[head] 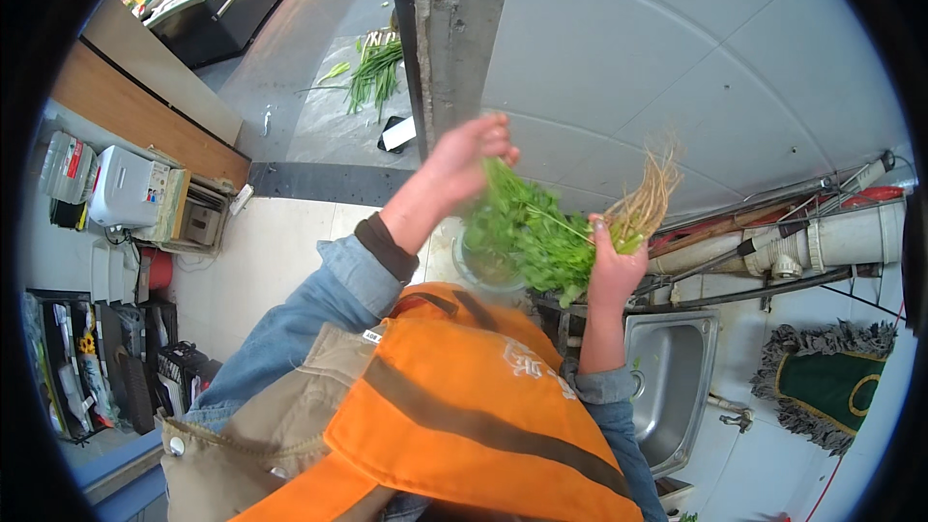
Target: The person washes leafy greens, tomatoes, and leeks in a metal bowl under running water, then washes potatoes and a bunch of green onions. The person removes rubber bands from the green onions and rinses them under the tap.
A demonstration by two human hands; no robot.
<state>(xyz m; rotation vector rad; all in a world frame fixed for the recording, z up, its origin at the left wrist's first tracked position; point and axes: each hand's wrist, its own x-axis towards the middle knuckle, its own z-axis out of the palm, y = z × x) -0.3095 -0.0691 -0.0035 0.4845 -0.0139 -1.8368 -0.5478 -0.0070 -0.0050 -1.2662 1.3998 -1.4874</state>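
Note:
My right hand (616,268) grips a bunch of leafy green herbs (551,232), probably coriander, near the stem base. Its long pale-brown roots (652,188) stick up past my thumb, and the leaves spread left. My left hand (475,156) is raised at the leafy end with curled fingers. It is blurred, so whether it pinches a sprig cannot be told. Under the leaves is a round bucket or basin (460,261); the leaves partly cover it, and something dark is inside.
A steel sink (670,391) with green scraps lies right, beside a tap (738,420) and a mop head (826,380). Pipes and poles (761,246) run along the wall (652,72). Long green vegetables (377,72) and a phone-like black object (391,143) lie on the floor beyond the doorway.

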